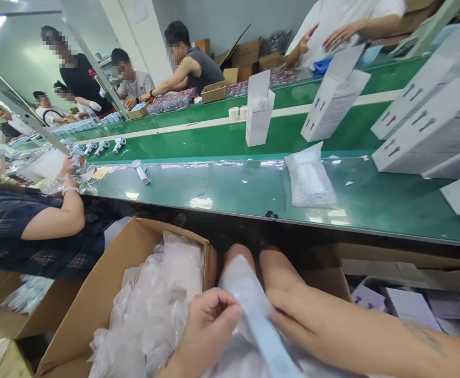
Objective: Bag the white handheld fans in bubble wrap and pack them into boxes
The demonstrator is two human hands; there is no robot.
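At the bottom centre of the frame we hold a pale blue-white plastic pouch (253,310) low over our lap, below the edge of the green bench (230,191). It runs as a long slanted strip from just above our knees down toward the lower edge of the picture. Our left hand (210,320) is curled closed on its left edge, thumb and fingertips pinching the film. Our right hand (289,315) comes in from the lower right, and its fingers press against the pouch's right side, though we cannot tell whether they wrap fully round it, since the pouch hides them. So the pouch lies between the two hands, stretched across the gap, which we judge keeps the limp film taut and flat.

Just left of our hands an open cardboard box (107,294) stands on the floor, filled with loose clear plastic bags (155,310), close enough to reach without rising. At the lower right another carton (395,262) holds flat white printed boxes.

On the bench above, a filled clear bag (311,181) lies at centre right, and upright white product boxes (259,107) stand behind it. A neighbour's arm (52,220) rests at the left edge, and other workers sit along the upper left.
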